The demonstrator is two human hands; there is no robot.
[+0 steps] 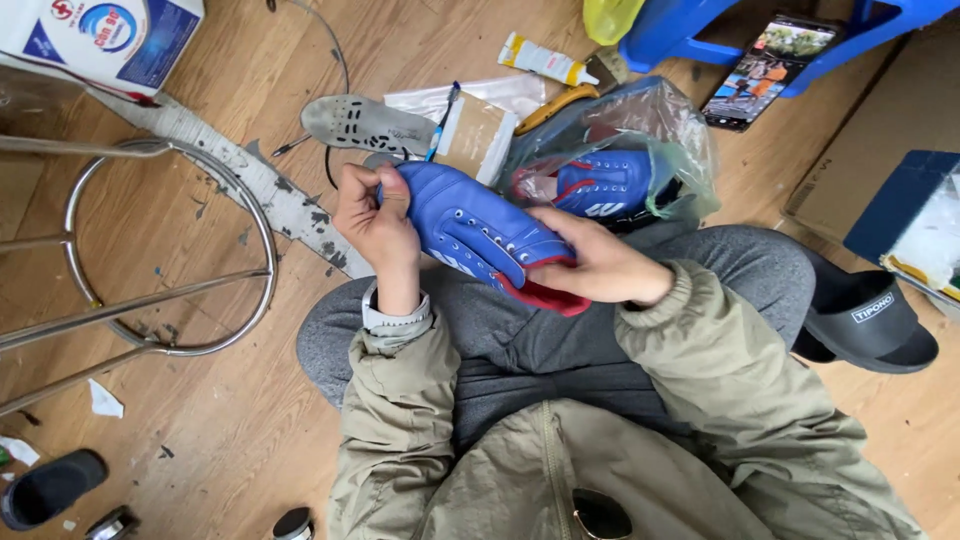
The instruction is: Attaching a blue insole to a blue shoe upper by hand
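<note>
Over my lap, left hand (pixel 375 222) grips blue shoe (pixel 480 232) toe at ten o'clock, right hand (pixel 600 268) clasps its red-lined heel at four.

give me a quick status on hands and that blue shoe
Left hand gripping blue shoe at toe end. Right hand clamped on its red-lined heel opening. Second shoe in plastic bag just beyond; nothing blocking.

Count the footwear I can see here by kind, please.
Blue shoes: 2, one held by the left hand and right hand at, one in the plastic bag
Dark slides: 2
Loose insoles: 1
Total: 5
</note>
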